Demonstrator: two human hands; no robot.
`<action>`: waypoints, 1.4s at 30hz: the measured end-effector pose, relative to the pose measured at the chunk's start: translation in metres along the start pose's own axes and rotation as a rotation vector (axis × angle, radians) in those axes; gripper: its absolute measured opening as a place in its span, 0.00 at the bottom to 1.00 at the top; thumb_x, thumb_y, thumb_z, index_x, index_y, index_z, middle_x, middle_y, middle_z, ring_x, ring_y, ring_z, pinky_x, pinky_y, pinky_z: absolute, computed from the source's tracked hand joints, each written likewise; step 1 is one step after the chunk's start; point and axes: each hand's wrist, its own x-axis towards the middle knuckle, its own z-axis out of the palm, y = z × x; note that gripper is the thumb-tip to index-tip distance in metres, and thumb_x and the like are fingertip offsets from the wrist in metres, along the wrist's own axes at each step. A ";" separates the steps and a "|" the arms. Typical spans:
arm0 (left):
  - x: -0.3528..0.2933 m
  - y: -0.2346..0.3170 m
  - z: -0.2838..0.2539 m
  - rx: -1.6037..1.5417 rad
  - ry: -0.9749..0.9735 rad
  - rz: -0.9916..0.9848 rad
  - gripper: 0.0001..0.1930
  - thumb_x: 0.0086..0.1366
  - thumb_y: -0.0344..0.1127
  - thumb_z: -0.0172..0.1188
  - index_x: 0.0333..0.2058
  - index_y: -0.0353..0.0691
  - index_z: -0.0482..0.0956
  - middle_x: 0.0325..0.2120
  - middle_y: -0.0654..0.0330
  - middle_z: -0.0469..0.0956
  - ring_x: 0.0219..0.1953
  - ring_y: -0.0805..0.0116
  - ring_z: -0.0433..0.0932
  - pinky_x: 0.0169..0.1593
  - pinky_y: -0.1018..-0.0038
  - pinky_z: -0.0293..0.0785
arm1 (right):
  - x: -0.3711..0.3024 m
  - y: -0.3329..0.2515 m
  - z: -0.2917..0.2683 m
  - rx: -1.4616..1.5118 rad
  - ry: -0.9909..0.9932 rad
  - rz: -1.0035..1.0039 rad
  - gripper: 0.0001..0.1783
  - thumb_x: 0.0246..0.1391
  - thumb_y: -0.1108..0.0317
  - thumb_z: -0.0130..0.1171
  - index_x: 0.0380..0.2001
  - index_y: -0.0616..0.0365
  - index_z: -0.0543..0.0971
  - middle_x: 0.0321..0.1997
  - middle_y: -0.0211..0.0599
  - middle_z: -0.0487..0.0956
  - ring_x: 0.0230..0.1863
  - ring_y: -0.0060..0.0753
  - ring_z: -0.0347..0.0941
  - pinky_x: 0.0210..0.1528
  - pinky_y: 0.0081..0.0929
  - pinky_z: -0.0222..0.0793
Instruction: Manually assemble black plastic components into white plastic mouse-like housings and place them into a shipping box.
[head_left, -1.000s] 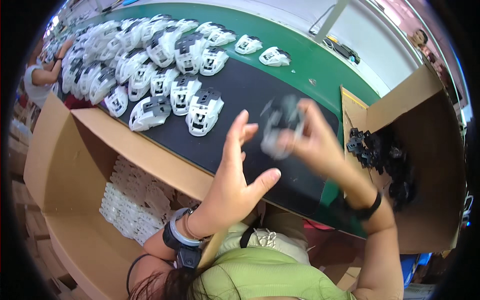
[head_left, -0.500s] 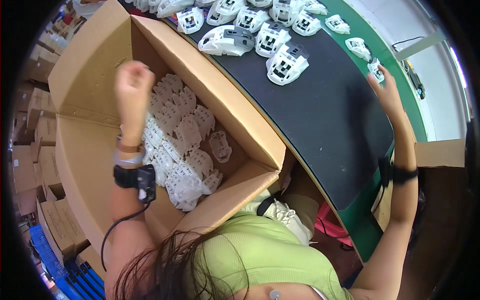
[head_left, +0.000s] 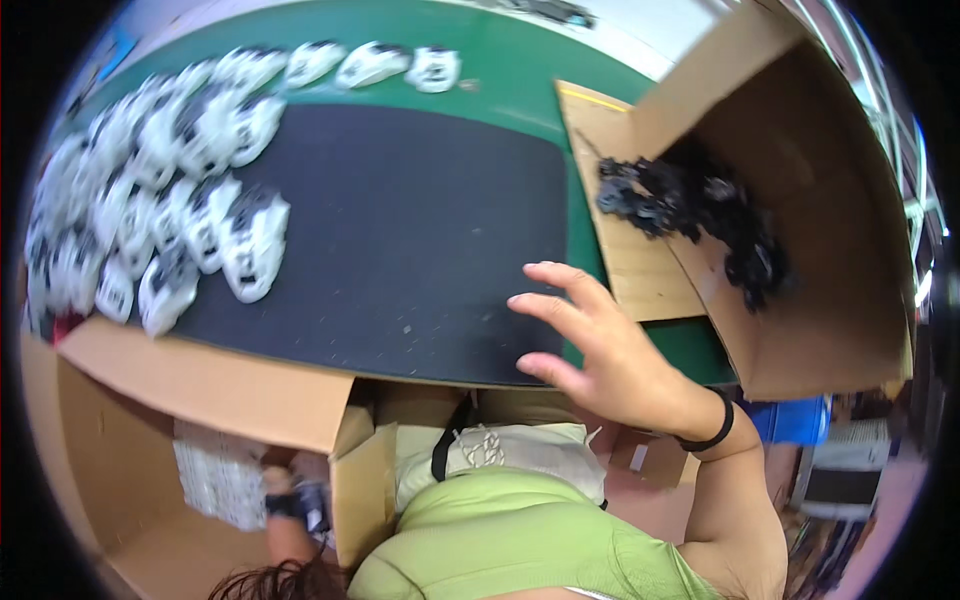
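My right hand (head_left: 605,350) hovers over the right end of a black mat (head_left: 410,230), fingers spread and nothing in them. Down at the lower left, my left arm reaches into a cardboard box (head_left: 220,385). The left hand (head_left: 278,482) is small, blurred and partly lost in the box, so its fingers cannot be made out. Beside it lie several white plastic pieces (head_left: 215,480) in rows. White-and-black shells shaped like computer mice (head_left: 255,245) stand crowded on the mat's left side and beyond it.
A green table (head_left: 510,110) lies under the mat. On the right, an open cardboard box (head_left: 830,330) lies on its side with dark small parts (head_left: 700,210) spilling at its mouth onto its flap. A blue bin (head_left: 800,420) stands below it.
The view has swung to the right. My left hand has dropped from above the box down into it. My right hand has left the far shell and come back over the mat, fingers spread.
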 end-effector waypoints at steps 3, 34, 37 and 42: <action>-0.068 0.016 -0.095 -0.486 -0.002 -0.121 0.24 0.44 0.37 0.61 0.40 0.31 0.70 0.33 0.56 0.73 0.32 0.69 0.73 0.31 0.71 0.73 | -0.007 0.051 -0.038 0.150 0.273 0.341 0.13 0.44 0.71 0.60 0.35 0.62 0.75 0.34 0.43 0.77 0.39 0.38 0.74 0.44 0.29 0.68; -0.038 0.316 -0.078 -1.442 0.087 0.535 0.31 0.50 0.13 0.42 0.57 0.33 0.56 0.49 0.51 0.67 0.51 0.63 0.70 0.52 0.69 0.70 | -0.002 0.156 -0.048 -0.407 0.370 0.470 0.17 0.47 0.68 0.55 0.42 0.62 0.74 0.33 0.56 0.76 0.37 0.57 0.72 0.39 0.39 0.68; -0.033 0.316 -0.080 -1.351 0.101 0.560 0.31 0.49 0.14 0.40 0.56 0.32 0.56 0.50 0.51 0.67 0.51 0.65 0.69 0.53 0.70 0.68 | -0.003 0.140 -0.046 -0.410 0.569 0.464 0.16 0.49 0.72 0.56 0.42 0.63 0.68 0.30 0.55 0.75 0.33 0.52 0.74 0.35 0.38 0.68; -0.027 0.320 -0.079 -1.227 0.009 0.632 0.36 0.48 0.19 0.42 0.60 0.31 0.50 0.54 0.51 0.61 0.55 0.66 0.63 0.58 0.71 0.58 | 0.011 0.003 -0.047 0.676 0.163 0.351 0.16 0.47 0.74 0.59 0.39 0.59 0.67 0.27 0.28 0.72 0.29 0.15 0.69 0.30 0.15 0.64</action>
